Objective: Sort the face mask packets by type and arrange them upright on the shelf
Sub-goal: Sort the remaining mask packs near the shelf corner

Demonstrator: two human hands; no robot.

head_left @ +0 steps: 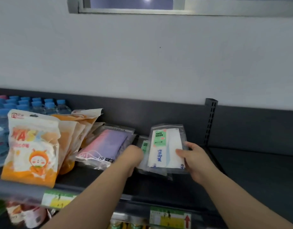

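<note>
On the dark shelf [159,187] stands a clear packet with a green FACE MASK label [165,146]; my right hand [197,161] grips its right edge, thumb on the front. Behind it a second green-label packet [145,146] shows only as a sliver. My left hand [134,156] reaches in at the left side of these packets with its fingers hidden behind them. Left of that, a pink-and-purple mask packet [104,146] leans back. Several orange cartoon MASK packets [31,149] stand upright at the far left.
Water bottles with blue caps [26,104] fill the back left. A black slotted upright post [211,119] divides the shelf, with a bare dark shelf section [258,171] to its right. Price tags [169,217] line the front rail, with goods on the shelf below.
</note>
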